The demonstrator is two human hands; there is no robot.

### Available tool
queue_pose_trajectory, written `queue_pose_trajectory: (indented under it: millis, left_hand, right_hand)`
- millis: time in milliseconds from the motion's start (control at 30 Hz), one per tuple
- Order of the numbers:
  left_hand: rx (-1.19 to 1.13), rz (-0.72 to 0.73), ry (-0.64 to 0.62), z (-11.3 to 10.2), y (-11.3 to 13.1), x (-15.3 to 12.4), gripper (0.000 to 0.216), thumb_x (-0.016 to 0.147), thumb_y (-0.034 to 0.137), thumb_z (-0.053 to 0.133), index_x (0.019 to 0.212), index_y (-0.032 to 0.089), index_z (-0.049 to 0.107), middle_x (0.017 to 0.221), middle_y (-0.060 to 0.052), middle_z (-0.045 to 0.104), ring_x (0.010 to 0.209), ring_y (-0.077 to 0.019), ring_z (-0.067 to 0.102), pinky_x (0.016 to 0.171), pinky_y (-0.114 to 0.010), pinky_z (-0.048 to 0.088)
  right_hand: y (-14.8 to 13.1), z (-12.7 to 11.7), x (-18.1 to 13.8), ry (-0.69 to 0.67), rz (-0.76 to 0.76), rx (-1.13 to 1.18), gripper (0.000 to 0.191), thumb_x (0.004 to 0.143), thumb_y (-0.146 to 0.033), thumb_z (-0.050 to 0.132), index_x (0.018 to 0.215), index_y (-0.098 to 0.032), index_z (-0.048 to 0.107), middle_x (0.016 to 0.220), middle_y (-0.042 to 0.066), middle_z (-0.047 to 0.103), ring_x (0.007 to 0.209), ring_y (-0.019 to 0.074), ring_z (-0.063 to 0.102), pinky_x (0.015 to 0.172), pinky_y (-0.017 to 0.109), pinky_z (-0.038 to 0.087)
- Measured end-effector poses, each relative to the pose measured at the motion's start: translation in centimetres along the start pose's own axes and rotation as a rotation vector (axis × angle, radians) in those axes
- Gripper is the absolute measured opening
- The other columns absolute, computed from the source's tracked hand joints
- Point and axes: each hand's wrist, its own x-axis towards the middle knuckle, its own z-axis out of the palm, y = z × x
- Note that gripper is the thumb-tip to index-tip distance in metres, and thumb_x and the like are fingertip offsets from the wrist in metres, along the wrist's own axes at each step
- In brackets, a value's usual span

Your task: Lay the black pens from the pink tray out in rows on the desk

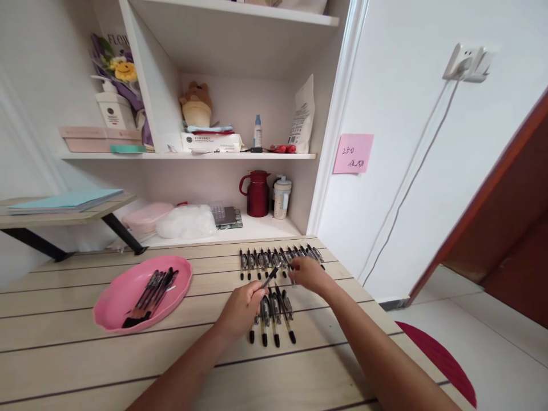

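Observation:
My left hand [240, 308] is closed around a black pen [271, 276], which slants up to the right with its tip pointing away from me. My right hand [309, 274] is just right of that tip, fingers bent together over a back row of black pens [259, 261]; what they hold, if anything, is hidden. Those pens and their caps stand side by side across the table. A nearer group of several pens with black ends [276, 319] lies beside my left hand, partly covered by it.
A pink scalloped tray [107, 311] on the left of the slatted wooden table [180, 354] holds several more dark pens [154, 291]. Behind the table are shelves with a red thermos jug [257, 194], a pale bottle [281, 197] and a white plastic bag [186, 221].

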Motion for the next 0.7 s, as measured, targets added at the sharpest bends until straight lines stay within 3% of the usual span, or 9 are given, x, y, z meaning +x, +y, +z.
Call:
queue_pose_trajectory:
  millis: [100, 200, 333, 700]
  left_hand:
    - [-0.013, -0.014, -0.012, 0.1, -0.2, 0.1, 0.036, 0.079, 0.043, 0.034, 0.086, 0.017, 0.057, 0.049, 0.006, 0.045, 0.037, -0.0083, 0.039, 0.042, -0.020, 0.027]
    - [-0.022, -0.019, -0.016, 0.1, -0.6, 0.3, 0.036, 0.080, 0.043, 0.033, 0.087, 0.016, 0.057, 0.049, 0.006, 0.045, 0.037, -0.0080, 0.039, 0.040, -0.020, 0.027]
    - [-0.017, -0.013, -0.022, 0.0, -1.1, 0.6, 0.035, 0.080, 0.043, 0.033, 0.087, 0.017, 0.056, 0.049, 0.006, 0.045, 0.036, -0.0074, 0.039, 0.040, -0.019, 0.027]
    - [-0.017, -0.018, -0.006, 0.1, -0.5, 0.3, 0.033, 0.080, 0.039, 0.034, 0.084, 0.016, 0.056, 0.047, 0.006, 0.045, 0.035, -0.0082, 0.039, 0.040, -0.020, 0.026]
  right_hand:
    - [-0.6, -0.7, 0.4, 0.104, -0.054, 0.591, 0.018, 0.072, -0.036, 0.051, 0.073, -0.019, 0.052, 0.065, 0.001, 0.058, 0.059, 0.0127, 0.055, 0.052, 0.024, 0.040]
    - [-1.4, -0.7, 0.4, 0.156, -0.103, 1.057, 0.025, 0.065, -0.039, 0.061, 0.075, -0.018, 0.051, 0.065, -0.001, 0.055, 0.058, 0.0100, 0.052, 0.053, 0.022, 0.039]
    - [-2.0, -0.1, 0.0, 0.094, -0.120, 1.137, 0.025, 0.062, -0.036, 0.066, 0.073, -0.017, 0.053, 0.062, -0.003, 0.053, 0.054, 0.0075, 0.050, 0.050, 0.020, 0.037]
    - [-3.0, 1.6, -0.9, -0.063, -0.131, 1.005, 0.027, 0.059, -0.034, 0.068, 0.076, -0.016, 0.057, 0.054, -0.005, 0.051, 0.048, 0.0074, 0.050, 0.047, 0.021, 0.037]
